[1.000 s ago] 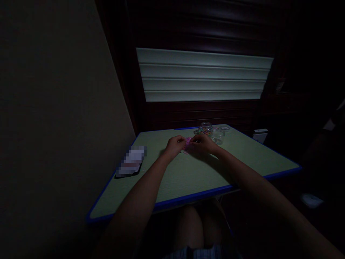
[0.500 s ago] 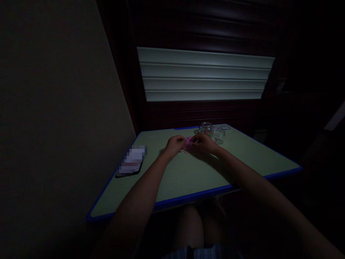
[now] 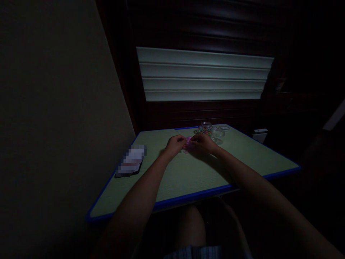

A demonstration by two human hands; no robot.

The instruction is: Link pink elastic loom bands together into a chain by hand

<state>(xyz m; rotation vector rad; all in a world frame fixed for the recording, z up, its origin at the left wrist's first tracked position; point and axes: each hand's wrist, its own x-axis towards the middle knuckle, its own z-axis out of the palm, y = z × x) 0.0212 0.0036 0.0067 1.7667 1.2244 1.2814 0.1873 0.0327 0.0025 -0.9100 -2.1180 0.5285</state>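
Observation:
Over the middle of the table, both hands meet at a small pink-purple thing whose kind I cannot make out. My left hand pinches its left side between thumb and fingers. From the right, my right hand has its fingertips closed on the other side. A paler pink piece shows just below, at the tabletop. Just beyond my right hand stands a clear jar with small multicoloured bits inside, its lower part hidden by the hand. Next to it is a second clear container.
The pale green table has a blue edge. A flat dark-edged object, blurred by pixels, lies near its left side. A clear round lid rests at the back. A wall rises on the left; slatted panels stand behind.
Both hands stay in nearly the same place, still at the pink-purple thing, with small finger shifts. Below the table, the legs have moved apart.

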